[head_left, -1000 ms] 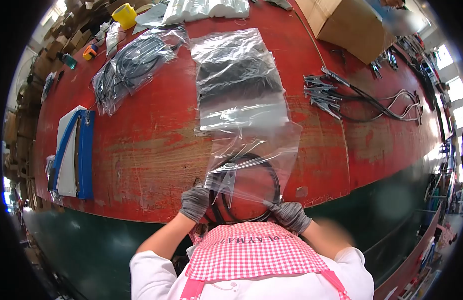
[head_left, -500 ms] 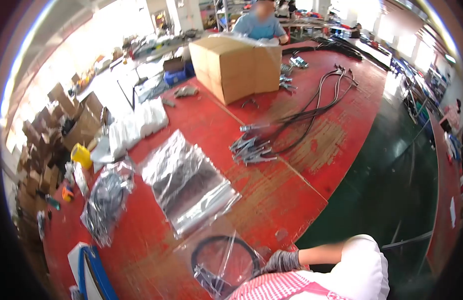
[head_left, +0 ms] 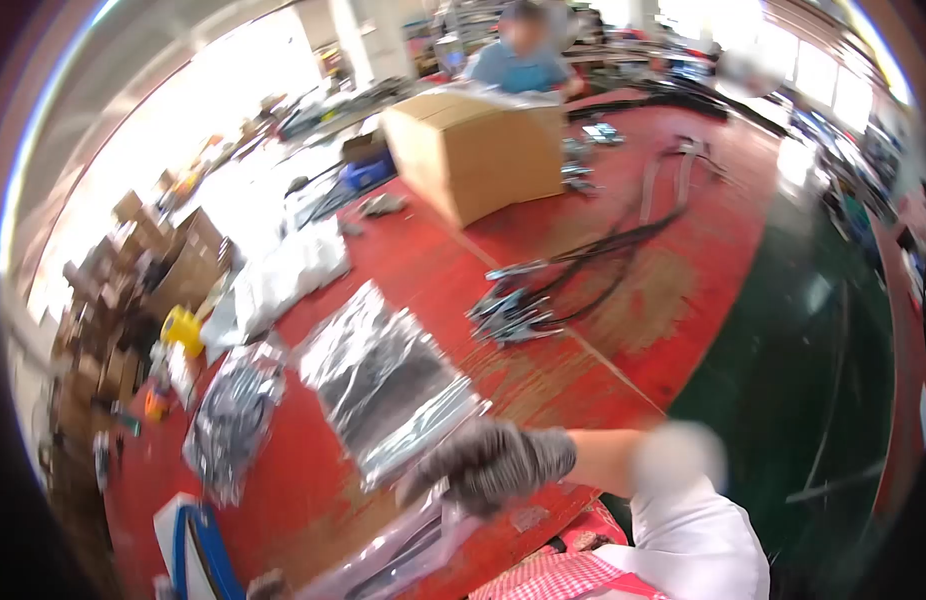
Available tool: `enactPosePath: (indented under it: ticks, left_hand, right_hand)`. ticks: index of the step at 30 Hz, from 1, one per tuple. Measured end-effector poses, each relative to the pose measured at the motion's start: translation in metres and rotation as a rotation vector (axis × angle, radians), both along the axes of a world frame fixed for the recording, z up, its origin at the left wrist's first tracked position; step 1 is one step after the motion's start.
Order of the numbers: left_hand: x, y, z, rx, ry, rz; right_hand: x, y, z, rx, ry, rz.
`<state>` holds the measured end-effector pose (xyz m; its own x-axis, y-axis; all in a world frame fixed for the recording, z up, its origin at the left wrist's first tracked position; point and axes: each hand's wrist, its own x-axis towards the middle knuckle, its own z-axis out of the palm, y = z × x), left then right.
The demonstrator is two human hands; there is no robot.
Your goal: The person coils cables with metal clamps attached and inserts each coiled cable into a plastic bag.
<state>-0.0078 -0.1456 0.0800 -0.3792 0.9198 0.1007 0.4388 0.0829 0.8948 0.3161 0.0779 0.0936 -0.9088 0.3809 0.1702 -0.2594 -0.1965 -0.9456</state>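
Plastic bag slants lengthwise up-right toward the half-curled right hand, whose grip is unclear.

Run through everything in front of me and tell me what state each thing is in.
Right hand, gloved, at the bag, grip blurred.
Left hand, mostly out of frame, grip unclear.
Nearest bag, creased, contents too blurred.
Plastic sheets, flat, wrinkled.
Bagged cables, inside clear plastic.
Clamp cables, unbagged, clamps bunched together.
Cardboard box, upright, closure unclear.
Yellow roll, too blurred to judge.
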Motion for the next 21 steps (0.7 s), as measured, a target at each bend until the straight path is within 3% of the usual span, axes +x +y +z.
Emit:
enactPosePath:
  ticks: [2,5,7,8,10,12,13,15,16,18,20,21]
  left_hand:
    - [-0.001,0.041,0.015,-0.059,0.191,-0.009]
    - [-0.018,0.078,0.019,-0.292,0.037,0.074]
    - [-0.054,0.102,0.013,-0.178,0.017,0.183]
    - [-0.078,0.114,0.014,-0.070,0.135,0.217]
    - [-0.103,0.138,0.032,0.180,0.110,0.361]
    - [-0.134,0.154,0.042,0.419,0.414,0.443]
    - [-0.144,0.157,0.038,0.413,0.413,0.442]
    - [-0.163,0.169,0.020,0.445,0.982,0.570]
    - [-0.164,0.169,0.003,0.345,0.748,0.503]
    - [-0.141,0.161,-0.037,0.059,0.754,0.532]
    - [-0.114,0.150,-0.091,0.149,0.671,0.255]
    - [-0.099,0.145,-0.122,0.116,0.831,0.195]
  right_hand:
    - [-0.029,0.024,-0.005,-0.087,-0.130,-0.128]
    - [-0.089,0.070,-0.022,0.026,-0.279,-0.208]
    - [-0.128,0.096,-0.029,-0.025,-0.238,-0.289]
    - [-0.151,0.105,-0.022,-0.016,-0.188,-0.378]
    - [-0.183,0.106,0.007,0.070,-0.042,-0.534]
    - [-0.214,0.109,0.014,0.040,0.173,-0.582]
    - [-0.228,0.110,0.010,-0.010,0.288,-0.583]
    - [-0.237,0.104,-0.002,-0.033,0.267,-0.555]
    - [-0.231,0.099,-0.014,0.042,0.163,-0.484]
    - [-0.211,0.087,-0.055,0.197,0.028,-0.382]
    - [-0.186,0.072,-0.107,0.428,-0.029,-0.370]
    - [-0.166,0.066,-0.133,0.580,-0.072,-0.401]
